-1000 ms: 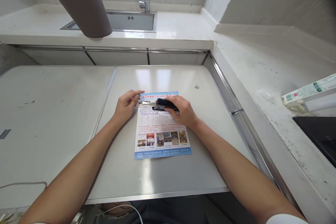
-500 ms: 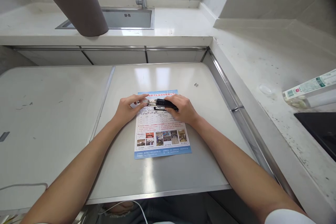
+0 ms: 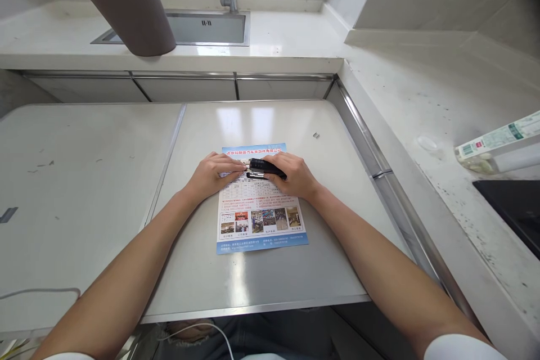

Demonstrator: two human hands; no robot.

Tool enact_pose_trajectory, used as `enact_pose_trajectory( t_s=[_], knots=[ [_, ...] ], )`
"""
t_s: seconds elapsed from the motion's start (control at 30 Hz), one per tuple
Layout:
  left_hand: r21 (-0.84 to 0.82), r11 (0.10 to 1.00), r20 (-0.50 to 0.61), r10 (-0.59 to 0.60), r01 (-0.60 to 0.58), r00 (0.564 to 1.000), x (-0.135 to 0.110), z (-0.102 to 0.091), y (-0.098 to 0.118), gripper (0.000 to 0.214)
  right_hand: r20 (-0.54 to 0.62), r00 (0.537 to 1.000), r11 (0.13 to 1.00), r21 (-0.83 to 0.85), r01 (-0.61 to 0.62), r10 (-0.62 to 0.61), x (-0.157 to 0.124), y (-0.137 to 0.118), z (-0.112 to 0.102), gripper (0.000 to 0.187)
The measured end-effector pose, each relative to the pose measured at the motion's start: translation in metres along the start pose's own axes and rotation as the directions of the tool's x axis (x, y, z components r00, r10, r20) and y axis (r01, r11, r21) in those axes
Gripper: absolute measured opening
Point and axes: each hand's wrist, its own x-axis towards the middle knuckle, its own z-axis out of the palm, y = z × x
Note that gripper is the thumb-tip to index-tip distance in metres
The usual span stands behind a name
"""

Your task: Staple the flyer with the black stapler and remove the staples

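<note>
A printed flyer (image 3: 259, 219) with a blue border, red text and small photos lies flat on the white table (image 3: 274, 281). A black stapler (image 3: 264, 168) rests across its upper part. My right hand (image 3: 295, 175) is wrapped round the stapler's right end. My left hand (image 3: 215, 175) lies on the flyer's upper left part, fingers curled, with the fingertips touching the stapler's metal front end.
A small staple (image 3: 315, 135) lies on the table beyond the flyer. A sink (image 3: 185, 28) with a tap sits in the far counter. A brown pipe (image 3: 122, 0) hangs at upper left. A long box (image 3: 498, 143) and a black hob (image 3: 514, 211) are on the right counter. A white cable (image 3: 37, 292) lies lower left.
My left hand has slid right from the flyer's top left corner onto the stapler's front end. The right hand and stapler have barely moved.
</note>
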Motion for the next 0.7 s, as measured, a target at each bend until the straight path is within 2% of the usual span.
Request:
enact_pose_trajectory(
  t_s=[0.1, 0.17, 0.33, 0.43, 0.6, 0.7],
  knots=[
    [-0.047, 0.998, 0.048, 0.04, -0.038, 0.998, -0.001, -0.004, -0.004, 0.024, -0.006, 1.0, 1.0, 0.021, -0.015, 0.015, 0.0, 0.002, -0.001, 0.027],
    [-0.108, 0.993, 0.041, 0.055, -0.05, 0.998, -0.004, -0.007, -0.008, 0.026, -0.031, 0.999, 0.998, 0.056, -0.038, 0.04, 0.0, 0.003, -0.003, 0.028],
    [-0.178, 0.984, -0.117, -0.031, 0.009, 0.993, -0.01, -0.012, -0.009, 0.018, -0.13, 0.984, 0.982, 0.158, -0.099, 0.12, -0.001, 0.004, -0.012, 0.03],
    [-0.202, 0.979, -0.171, -0.069, 0.033, 0.983, -0.01, -0.01, -0.002, 0.012, -0.122, 0.988, 0.981, 0.177, -0.076, 0.099, 0.001, -0.002, -0.015, 0.027],
    [-0.186, 0.983, -0.109, -0.027, 0.006, 0.994, -0.004, 0.005, 0.017, 0.018, -0.038, 0.999, 0.974, 0.226, 0.037, -0.029, 0.005, -0.02, -0.01, 0.029],
    [-0.206, 0.979, -0.066, -0.018, 0.004, 0.998, -0.003, 0.009, 0.022, 0.016, -0.019, 0.999, 0.972, 0.233, 0.035, -0.032, 0.006, -0.029, -0.005, 0.028]
  ],
)
